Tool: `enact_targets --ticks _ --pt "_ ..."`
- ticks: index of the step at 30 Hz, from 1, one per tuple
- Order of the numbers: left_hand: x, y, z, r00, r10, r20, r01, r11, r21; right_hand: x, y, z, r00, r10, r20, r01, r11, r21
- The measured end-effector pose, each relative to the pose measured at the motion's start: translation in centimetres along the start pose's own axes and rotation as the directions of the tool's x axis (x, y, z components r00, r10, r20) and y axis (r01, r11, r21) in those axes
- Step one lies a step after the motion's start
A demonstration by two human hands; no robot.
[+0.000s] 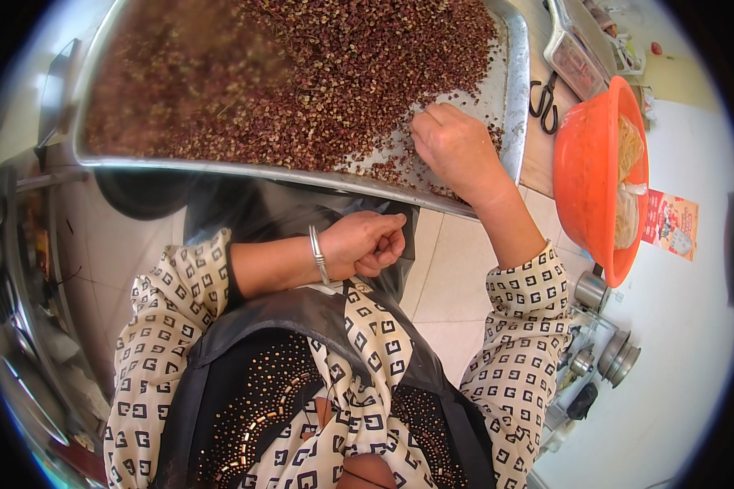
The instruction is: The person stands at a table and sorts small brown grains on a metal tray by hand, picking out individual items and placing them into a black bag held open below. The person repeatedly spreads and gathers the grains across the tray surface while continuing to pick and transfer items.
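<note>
Dried Sichuan peppercorns (342, 79), reddish brown with pale split husks and some thin stems, spread thickly across a large metal tray (514, 91). My right hand (452, 150) reaches into the tray's near right part, where the layer thins and bare metal shows. Its fingers are bent down at the edge of the peppercorns; the fingertips are hidden, so I cannot tell if they pinch any. My left hand (370, 244) is curled into a loose fist in front of my dark apron (269, 318), just off the tray's near rim, with nothing visible in it. A silver bangle (318, 253) circles that wrist.
Right of the tray, black-handled scissors (547, 104) lie on a wooden surface beside a scale-like device (578, 61). An orange plastic basin (581, 177) there holds bagged food (627, 183). Metal pots (618, 360) stand on a rack lower right. A dark round object (140, 192) is below the tray.
</note>
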State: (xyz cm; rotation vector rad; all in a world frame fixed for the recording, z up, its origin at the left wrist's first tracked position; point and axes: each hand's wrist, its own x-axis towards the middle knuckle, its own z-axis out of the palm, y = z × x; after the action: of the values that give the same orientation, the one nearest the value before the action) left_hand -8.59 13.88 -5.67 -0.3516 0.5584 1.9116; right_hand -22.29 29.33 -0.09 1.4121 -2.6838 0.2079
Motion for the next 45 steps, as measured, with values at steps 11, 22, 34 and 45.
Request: enact_targets --ticks 11,22,34,45 --pt "-0.1 -0.3 0.1 1.000 0.002 -0.017 -0.002 1.000 -0.001 -1.8 0.5 -1.1 0.964 0.259 0.066 -0.266 0.955 0.129" --pt "0.0 -0.2 -0.1 1.000 0.010 0.004 -0.010 1.000 -0.004 -0.2 -0.6 0.1 0.993 0.115 -0.039 -0.109 0.986 0.128" --pt "-0.1 -0.1 0.4 0.999 0.031 0.010 -0.031 0.999 -0.042 -4.4 -4.9 -4.4 0.993 0.095 0.074 -0.119 0.857 0.502" --pt "-0.2 -0.2 0.8 0.999 -0.038 0.037 0.039 0.998 -0.044 -3.6 -4.0 -3.5 0.998 0.061 0.021 -0.063 0.866 0.496"
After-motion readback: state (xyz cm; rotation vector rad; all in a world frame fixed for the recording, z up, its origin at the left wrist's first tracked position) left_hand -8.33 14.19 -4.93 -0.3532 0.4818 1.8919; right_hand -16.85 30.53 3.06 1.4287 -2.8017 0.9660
